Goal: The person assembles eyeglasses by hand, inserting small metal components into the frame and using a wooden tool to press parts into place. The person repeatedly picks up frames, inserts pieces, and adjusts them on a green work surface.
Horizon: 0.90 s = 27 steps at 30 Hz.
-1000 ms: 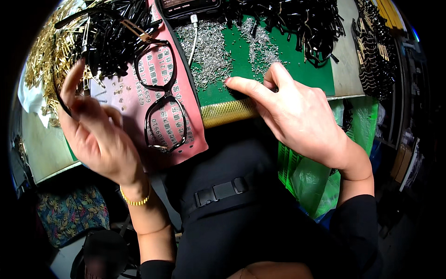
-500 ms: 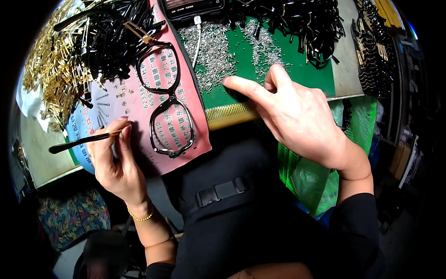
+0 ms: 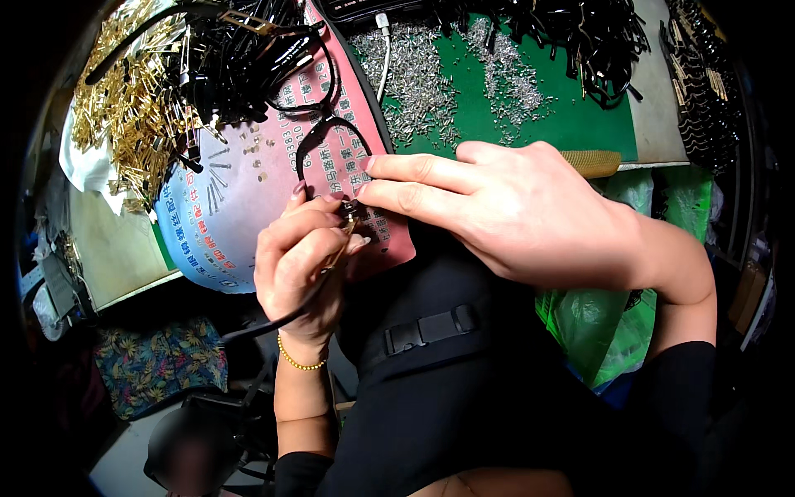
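A black eyeglass frame (image 3: 333, 121) lies on the pink and blue printed sheet (image 3: 240, 240), one temple still stretching toward the far left. My left hand (image 3: 300, 257) is closed on a loose dark temple (image 3: 291, 315), its metal hinge end up against the frame's near corner. The temple's tip points down past my wrist. My right hand (image 3: 522, 207) comes in from the right with index and middle fingers together, their tips at that corner. Its thumb is hidden, and anything small in the fingertips cannot be made out.
Small silver screws (image 3: 410, 83) are spread over a green mat (image 3: 571, 124), with a second patch (image 3: 507, 74) beside them. Gold-ended parts (image 3: 124, 116) and black temples (image 3: 228, 70) heap at the left. A white cable (image 3: 386, 58) runs near the screws. Black frames (image 3: 592, 50) pile far right.
My right hand has left the screw pile and come to the frame's near corner. My left hand has brought the temple up against the frame. The whole view has shifted slightly.
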### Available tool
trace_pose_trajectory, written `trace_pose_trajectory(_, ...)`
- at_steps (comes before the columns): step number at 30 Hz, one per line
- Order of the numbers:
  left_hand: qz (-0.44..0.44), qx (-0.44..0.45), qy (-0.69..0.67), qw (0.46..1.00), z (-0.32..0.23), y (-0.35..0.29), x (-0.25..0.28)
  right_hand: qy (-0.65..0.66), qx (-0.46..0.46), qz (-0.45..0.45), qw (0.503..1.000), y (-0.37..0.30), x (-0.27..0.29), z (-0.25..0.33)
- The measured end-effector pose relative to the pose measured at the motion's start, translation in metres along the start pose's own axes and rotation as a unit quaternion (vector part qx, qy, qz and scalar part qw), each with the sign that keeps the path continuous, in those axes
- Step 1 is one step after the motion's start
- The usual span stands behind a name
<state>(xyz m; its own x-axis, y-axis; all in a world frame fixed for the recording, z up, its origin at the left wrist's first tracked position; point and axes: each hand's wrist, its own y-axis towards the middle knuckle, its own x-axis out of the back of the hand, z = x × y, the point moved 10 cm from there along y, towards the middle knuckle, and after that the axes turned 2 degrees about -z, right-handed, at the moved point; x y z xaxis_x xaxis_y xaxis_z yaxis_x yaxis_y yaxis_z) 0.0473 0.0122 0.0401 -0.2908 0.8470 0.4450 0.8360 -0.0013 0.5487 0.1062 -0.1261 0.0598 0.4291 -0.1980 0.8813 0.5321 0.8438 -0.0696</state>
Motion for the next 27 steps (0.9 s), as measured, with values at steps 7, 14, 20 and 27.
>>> trace_pose_trajectory(7, -0.029, 0.019, -0.014, 0.999, 0.003, 0.005, 0.003, 0.003, 0.023, -0.016, 1.000, 0.002, -0.003, -0.003)
trace_pose_trajectory(14, 0.007, 0.033, 0.010, 0.999, -0.003, 0.015, 0.000, 0.015, 0.023, 0.028, 0.999, 0.005, -0.005, -0.004)
trace_pose_trajectory(20, 0.075, 0.093, -0.001, 0.993, 0.006, 0.027, -0.006, 0.000, 0.018, 0.040, 0.999, 0.006, -0.007, -0.006)
trace_pose_trajectory(27, 0.086, 0.157, -0.040, 0.983, 0.022, 0.027, -0.007, 0.028, 0.020, 0.038, 0.999, 0.006, -0.003, -0.007)
